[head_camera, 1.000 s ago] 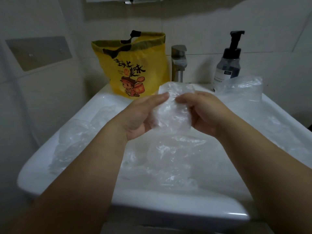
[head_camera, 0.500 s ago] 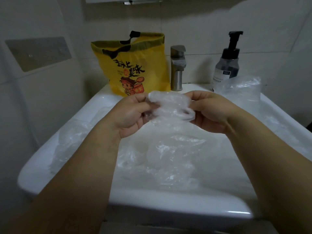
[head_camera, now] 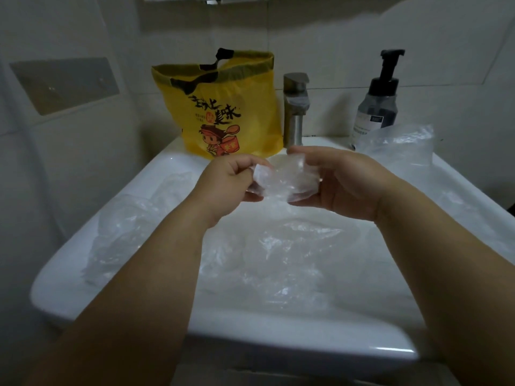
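Two hands hold one small wad of clear plastic (head_camera: 284, 181) above the middle of the sink. The wad is a thin bag bunched into a flattish bundle, and its long axis runs from 9 to 3 o'clock, hand to hand. The left hand (head_camera: 225, 188) pinches the 9 o'clock end between thumb and curled fingers. The right hand (head_camera: 345, 188) grips the 3 o'clock end, thumb on top and fingers beneath, and covers more of the bundle. Neither hand has to reach, since the wad touches both. The next squeeze or fold probably depends on bringing the two ends together along that axis.

Below, loose clear bags (head_camera: 267, 260) lie in the basin of the white sink (head_camera: 278, 341). Another clear bag (head_camera: 119, 235) is draped over its 9 o'clock rim, and a puffed bag (head_camera: 401, 146) sits at 2 o'clock. At the back, the tap (head_camera: 295, 107) stands at 12 o'clock, a yellow printed bag (head_camera: 223, 112) at 11 o'clock and a pump bottle (head_camera: 379, 101) at 1 o'clock.
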`<control>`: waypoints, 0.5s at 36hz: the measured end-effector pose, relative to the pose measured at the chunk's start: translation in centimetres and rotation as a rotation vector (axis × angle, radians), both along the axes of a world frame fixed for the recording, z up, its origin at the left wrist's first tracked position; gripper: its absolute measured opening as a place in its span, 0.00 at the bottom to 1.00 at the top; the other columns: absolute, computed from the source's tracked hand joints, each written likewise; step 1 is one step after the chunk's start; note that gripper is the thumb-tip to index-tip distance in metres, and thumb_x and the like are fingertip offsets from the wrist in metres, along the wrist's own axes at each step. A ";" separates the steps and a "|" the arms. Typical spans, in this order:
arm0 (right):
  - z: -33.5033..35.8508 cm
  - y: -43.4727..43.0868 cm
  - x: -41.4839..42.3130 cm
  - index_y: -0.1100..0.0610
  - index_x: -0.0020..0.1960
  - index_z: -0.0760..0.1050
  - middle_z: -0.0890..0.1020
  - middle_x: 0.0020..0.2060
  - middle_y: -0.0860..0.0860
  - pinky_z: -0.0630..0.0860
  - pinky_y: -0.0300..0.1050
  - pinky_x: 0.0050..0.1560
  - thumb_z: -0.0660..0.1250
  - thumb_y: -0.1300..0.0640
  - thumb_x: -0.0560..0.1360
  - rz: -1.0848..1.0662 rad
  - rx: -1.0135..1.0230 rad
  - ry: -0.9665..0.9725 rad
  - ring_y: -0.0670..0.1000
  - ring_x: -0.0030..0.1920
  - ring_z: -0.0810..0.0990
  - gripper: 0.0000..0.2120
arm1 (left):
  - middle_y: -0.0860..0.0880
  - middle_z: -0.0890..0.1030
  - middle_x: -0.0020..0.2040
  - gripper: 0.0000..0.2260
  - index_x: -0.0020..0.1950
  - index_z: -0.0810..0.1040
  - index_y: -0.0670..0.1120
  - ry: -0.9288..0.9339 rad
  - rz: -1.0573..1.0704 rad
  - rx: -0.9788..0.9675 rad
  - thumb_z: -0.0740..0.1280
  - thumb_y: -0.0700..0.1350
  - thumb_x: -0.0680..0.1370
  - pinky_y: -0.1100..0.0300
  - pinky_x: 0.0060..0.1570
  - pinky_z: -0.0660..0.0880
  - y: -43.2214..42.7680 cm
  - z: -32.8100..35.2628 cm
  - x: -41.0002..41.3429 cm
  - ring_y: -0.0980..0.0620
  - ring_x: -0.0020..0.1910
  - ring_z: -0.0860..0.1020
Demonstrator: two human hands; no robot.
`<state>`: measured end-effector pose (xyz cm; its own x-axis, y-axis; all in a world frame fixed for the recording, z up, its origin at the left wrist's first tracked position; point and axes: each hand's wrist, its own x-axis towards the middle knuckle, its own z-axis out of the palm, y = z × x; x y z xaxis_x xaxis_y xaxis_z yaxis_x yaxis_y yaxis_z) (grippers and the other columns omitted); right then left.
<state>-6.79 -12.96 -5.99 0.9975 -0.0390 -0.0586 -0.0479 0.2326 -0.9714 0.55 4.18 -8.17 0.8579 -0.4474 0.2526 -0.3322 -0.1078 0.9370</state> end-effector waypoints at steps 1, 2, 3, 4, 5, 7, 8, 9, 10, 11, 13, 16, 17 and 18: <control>0.1 0.0 -0.1 0.57 0.59 0.78 0.77 0.59 0.59 0.82 0.53 0.49 0.65 0.58 0.75 0.035 0.021 0.016 0.61 0.53 0.81 0.13 | 0.51 0.81 0.39 0.18 0.42 0.81 0.49 -0.029 0.018 -0.007 0.58 0.32 0.81 0.65 0.35 0.79 0.0 0.0 0.1 0.60 0.32 0.79; 0.1 -0.1 -0.2 0.57 0.59 0.78 0.77 0.58 0.59 0.81 0.53 0.50 0.66 0.55 0.72 0.067 0.033 0.030 0.60 0.52 0.82 0.16 | 0.50 0.81 0.40 0.18 0.42 0.81 0.49 -0.051 0.030 -0.014 0.58 0.31 0.81 0.65 0.35 0.79 -0.1 0.0 0.1 0.60 0.33 0.80; 0.2 -0.2 -0.3 0.56 0.57 0.78 0.78 0.57 0.59 0.81 0.53 0.51 0.66 0.52 0.70 0.097 0.036 0.038 0.60 0.49 0.82 0.18 | 0.50 0.81 0.41 0.18 0.42 0.81 0.49 -0.068 0.036 -0.016 0.57 0.31 0.81 0.65 0.36 0.79 0.0 0.0 0.1 0.60 0.34 0.80; 0.4 -0.2 -0.4 0.56 0.56 0.78 0.79 0.55 0.59 0.81 0.53 0.51 0.66 0.49 0.68 0.114 0.034 0.043 0.59 0.47 0.82 0.19 | 0.50 0.81 0.41 0.19 0.42 0.81 0.49 -0.078 0.034 -0.014 0.57 0.31 0.81 0.65 0.36 0.79 0.0 0.0 0.1 0.59 0.35 0.80; 0.4 -0.3 -0.4 0.57 0.54 0.78 0.81 0.53 0.59 0.81 0.52 0.50 0.66 0.47 0.68 0.112 0.035 0.053 0.59 0.46 0.83 0.20 | 0.51 0.82 0.41 0.19 0.42 0.82 0.50 -0.082 0.025 -0.013 0.58 0.31 0.81 0.64 0.37 0.79 0.0 -0.1 0.1 0.58 0.36 0.80; 0.4 -0.4 -0.3 0.59 0.53 0.78 0.83 0.47 0.57 0.82 0.49 0.46 0.65 0.43 0.70 0.074 0.024 0.074 0.56 0.45 0.84 0.21 | 0.53 0.83 0.38 0.18 0.43 0.82 0.49 -0.070 -0.014 -0.015 0.58 0.32 0.81 0.64 0.37 0.79 0.0 -0.1 0.1 0.56 0.37 0.80; 0.3 -0.3 -0.2 0.60 0.52 0.78 0.84 0.45 0.56 0.83 0.46 0.44 0.64 0.44 0.73 0.047 0.008 0.078 0.54 0.43 0.85 0.19 | 0.53 0.83 0.38 0.17 0.44 0.82 0.49 -0.051 -0.040 -0.022 0.59 0.33 0.82 0.64 0.38 0.79 -0.1 -0.1 -0.1 0.56 0.37 0.80; 0.2 -0.1 -0.1 0.60 0.51 0.78 0.83 0.44 0.56 0.83 0.44 0.42 0.64 0.46 0.75 0.020 -0.012 0.079 0.52 0.41 0.84 0.17 | 0.52 0.83 0.38 0.16 0.45 0.83 0.48 -0.017 -0.063 -0.040 0.59 0.34 0.82 0.63 0.38 0.79 -0.1 0.0 -0.2 0.54 0.37 0.80; 0.2 0.0 0.0 0.61 0.51 0.78 0.83 0.45 0.56 0.83 0.43 0.40 0.66 0.49 0.74 -0.003 -0.029 0.080 0.51 0.40 0.84 0.15 | 0.49 0.82 0.38 0.15 0.45 0.83 0.46 0.033 -0.082 -0.072 0.59 0.34 0.81 0.62 0.37 0.79 -0.1 0.3 -0.4 0.53 0.38 0.80; 0.2 0.1 0.0 0.62 0.52 0.77 0.82 0.47 0.57 0.82 0.43 0.39 0.68 0.51 0.72 -0.021 -0.035 0.079 0.51 0.40 0.83 0.16 | 0.47 0.82 0.38 0.14 0.43 0.83 0.44 0.095 -0.099 -0.113 0.59 0.34 0.80 0.61 0.37 0.79 -0.1 0.5 -0.5 0.51 0.38 0.79; 0.1 0.1 0.1 0.64 0.54 0.77 0.82 0.50 0.59 0.82 0.42 0.39 0.71 0.53 0.67 -0.057 -0.039 0.079 0.53 0.43 0.84 0.20 | 0.44 0.80 0.37 0.12 0.36 0.83 0.42 0.236 -0.137 -0.214 0.62 0.37 0.75 0.58 0.35 0.80 0.0 1.1 -0.8 0.48 0.37 0.78; 0.0 0.1 0.1 0.66 0.51 0.77 0.82 0.50 0.61 0.83 0.44 0.41 0.70 0.62 0.71 -0.100 -0.065 0.060 0.55 0.45 0.84 0.11 | 0.43 0.79 0.37 0.14 0.37 0.81 0.42 0.311 -0.061 -0.206 0.64 0.47 0.78 0.58 0.35 0.80 -0.1 1.2 -0.7 0.48 0.35 0.79; -0.1 0.2 0.1 0.65 0.49 0.78 0.82 0.49 0.61 0.83 0.44 0.41 0.69 0.65 0.73 -0.111 -0.077 0.052 0.55 0.45 0.83 0.06 | 0.43 0.79 0.37 0.14 0.38 0.81 0.42 0.266 -0.011 -0.149 0.65 0.49 0.79 0.58 0.36 0.80 -0.1 1.1 -0.6 0.48 0.35 0.79; -0.1 0.3 0.2 0.65 0.47 0.78 0.82 0.48 0.60 0.83 0.44 0.41 0.68 0.68 0.73 -0.119 -0.092 0.043 0.55 0.43 0.83 0.03 | 0.45 0.80 0.37 0.12 0.39 0.81 0.43 0.191 0.024 -0.084 0.67 0.47 0.78 0.59 0.37 0.80 -0.2 0.9 -0.6 0.48 0.36 0.78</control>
